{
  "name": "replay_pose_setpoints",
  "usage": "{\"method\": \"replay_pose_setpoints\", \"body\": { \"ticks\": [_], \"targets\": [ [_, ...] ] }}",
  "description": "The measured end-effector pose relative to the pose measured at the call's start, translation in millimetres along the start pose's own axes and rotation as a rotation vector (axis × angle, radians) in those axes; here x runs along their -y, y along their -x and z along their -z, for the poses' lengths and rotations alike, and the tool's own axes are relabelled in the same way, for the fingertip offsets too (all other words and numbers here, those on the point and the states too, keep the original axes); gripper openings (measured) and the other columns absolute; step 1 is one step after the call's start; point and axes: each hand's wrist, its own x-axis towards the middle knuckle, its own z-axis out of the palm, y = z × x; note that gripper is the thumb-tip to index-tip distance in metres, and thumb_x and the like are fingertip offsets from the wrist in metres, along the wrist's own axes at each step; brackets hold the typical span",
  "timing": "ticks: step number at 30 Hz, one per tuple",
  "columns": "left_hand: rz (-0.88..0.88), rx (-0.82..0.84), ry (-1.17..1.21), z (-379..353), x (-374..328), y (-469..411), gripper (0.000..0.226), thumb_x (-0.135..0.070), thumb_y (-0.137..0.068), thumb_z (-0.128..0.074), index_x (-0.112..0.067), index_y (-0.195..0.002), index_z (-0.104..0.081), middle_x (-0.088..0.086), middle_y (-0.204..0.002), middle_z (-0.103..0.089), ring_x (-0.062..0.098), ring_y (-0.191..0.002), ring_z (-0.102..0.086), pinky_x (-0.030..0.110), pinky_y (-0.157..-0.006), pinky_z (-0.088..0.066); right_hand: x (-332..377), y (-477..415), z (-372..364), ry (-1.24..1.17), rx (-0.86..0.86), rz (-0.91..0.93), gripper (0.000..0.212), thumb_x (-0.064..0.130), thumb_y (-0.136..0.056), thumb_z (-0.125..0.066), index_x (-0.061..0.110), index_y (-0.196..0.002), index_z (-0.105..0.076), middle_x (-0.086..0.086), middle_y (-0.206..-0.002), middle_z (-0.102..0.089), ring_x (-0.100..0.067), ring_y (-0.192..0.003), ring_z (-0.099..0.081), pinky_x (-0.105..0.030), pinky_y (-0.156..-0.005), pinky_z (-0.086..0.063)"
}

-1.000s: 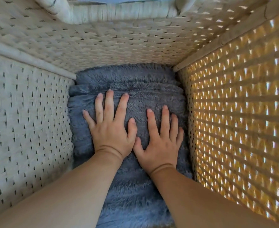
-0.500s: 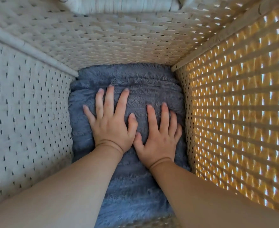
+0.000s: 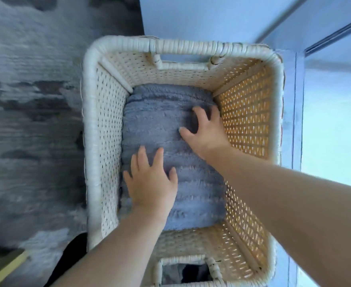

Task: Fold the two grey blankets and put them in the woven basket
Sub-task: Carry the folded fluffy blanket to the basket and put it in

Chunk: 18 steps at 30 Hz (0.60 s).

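Note:
A folded grey fluffy blanket (image 3: pixel 160 125) fills the bottom of the cream woven basket (image 3: pixel 91 141). Folds show along its far edge; whether a second blanket lies under it I cannot tell. My left hand (image 3: pixel 152 183) is inside the basket over the near left part of the blanket, fingers spread, holding nothing. My right hand (image 3: pixel 207 131) is over the far right part, close to the basket's right wall, fingers spread and slightly curled, with nothing in it.
The basket has a handle cut-out in its far wall (image 3: pixel 183 59) and one in its near wall (image 3: pixel 185 272). A grey shaggy rug (image 3: pixel 31 121) lies to the left. A pale floor and window frame (image 3: pixel 325 100) are on the right.
The view has pulled up and back, so the whole basket rim shows. My hands were side by side and flat on the blanket; now they are apart, the right one farther and the left one nearer.

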Motion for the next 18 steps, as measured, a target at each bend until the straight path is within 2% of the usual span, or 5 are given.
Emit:
{"method": "replay_pose_setpoints", "body": {
  "ticks": [3, 6, 9, 11, 18],
  "targets": [
    [0.169, 0.323, -0.033, -3.2, 1.9, 10.2, 0.112, -0.077, -0.070, -0.055, -0.046, -0.141, 0.026, -0.004, -0.151, 0.036, 0.036, -0.144, 0.015, 0.062, -0.107, -0.028, 15.5, -20.1, 22.2, -0.024, 0.189, -0.093, 0.093, 0.075, -0.076, -0.052, 0.049, -0.147, 0.002, -0.010, -0.161, 0.008, -0.038, -0.139, -0.030, -0.044, -0.103, -0.045],
    [0.216, 0.471, -0.060, -13.2, 5.2, 2.7, 0.142, -0.078, -0.053, -0.069, -0.047, -0.114, 0.055, -0.006, -0.134, 0.056, 0.042, -0.140, 0.026, 0.066, -0.106, -0.027, 19.3, -32.6, 23.4, 0.096, 0.393, -0.087, 0.109, 0.081, -0.067, -0.056, 0.052, -0.144, 0.016, -0.014, -0.159, 0.017, -0.045, -0.137, -0.031, -0.050, -0.104, -0.042],
    [0.230, 0.545, -0.092, -21.5, 7.1, -14.5, 0.150, -0.077, -0.046, -0.073, -0.043, -0.100, 0.062, -0.002, -0.116, 0.070, 0.045, -0.137, 0.031, 0.067, -0.105, -0.022, 15.5, -44.9, 12.9, 0.175, 0.437, -0.081, 0.116, 0.081, -0.063, -0.059, 0.053, -0.141, 0.022, -0.013, -0.159, 0.020, -0.047, -0.142, -0.016, -0.053, -0.111, -0.033],
    [0.252, 0.610, -0.118, -30.6, 9.2, -25.7, 0.154, -0.078, -0.044, -0.074, -0.039, -0.095, 0.066, 0.000, -0.102, 0.074, 0.046, -0.134, 0.035, 0.068, -0.106, -0.017, 13.5, -52.9, 3.7, 0.197, 0.437, -0.080, 0.118, 0.082, -0.062, -0.060, 0.053, -0.141, 0.021, -0.012, -0.159, 0.018, -0.047, -0.143, -0.014, -0.051, -0.112, -0.031],
    [0.336, 0.714, -0.201, -75.7, 17.5, -74.9, 0.161, -0.077, -0.040, -0.076, -0.026, -0.085, 0.070, 0.008, -0.097, 0.074, 0.050, -0.132, 0.034, 0.067, -0.108, -0.010, 10.2, -86.2, -41.9, 0.229, 0.330, -0.111, 0.116, 0.066, -0.069, -0.070, 0.049, -0.146, 0.015, -0.014, -0.158, 0.018, -0.049, -0.142, 0.010, -0.059, -0.112, -0.020]
  ]
}}
